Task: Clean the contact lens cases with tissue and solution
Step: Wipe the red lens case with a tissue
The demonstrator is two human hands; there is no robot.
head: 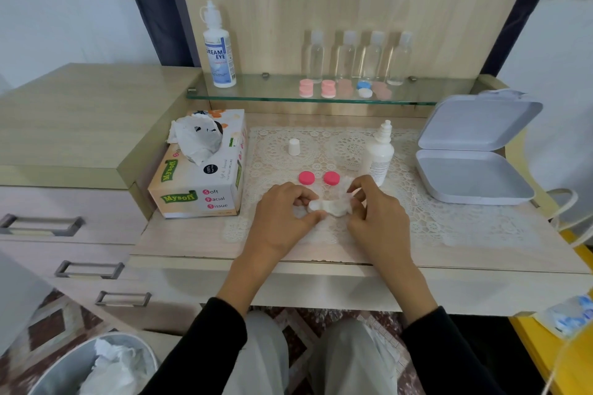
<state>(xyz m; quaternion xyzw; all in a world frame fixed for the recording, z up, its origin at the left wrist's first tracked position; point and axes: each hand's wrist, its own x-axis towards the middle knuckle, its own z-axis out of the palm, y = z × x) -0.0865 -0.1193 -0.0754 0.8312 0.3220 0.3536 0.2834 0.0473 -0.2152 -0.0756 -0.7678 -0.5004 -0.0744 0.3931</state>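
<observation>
My left hand (288, 212) pinches the white lens case (316, 205) just in front of the pink caps (306, 177). My right hand (375, 212) pinches the tissue (339, 208) against it. I should twist gently, with the case steady.

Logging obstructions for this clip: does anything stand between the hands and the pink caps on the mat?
Nothing visible. The pink caps lie just beyond the left hand and right hand, which hold the lens case and tissue; only lace mat lies between.

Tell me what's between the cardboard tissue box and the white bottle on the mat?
Head view: a small white plastic cap and two round pink lids.
</observation>
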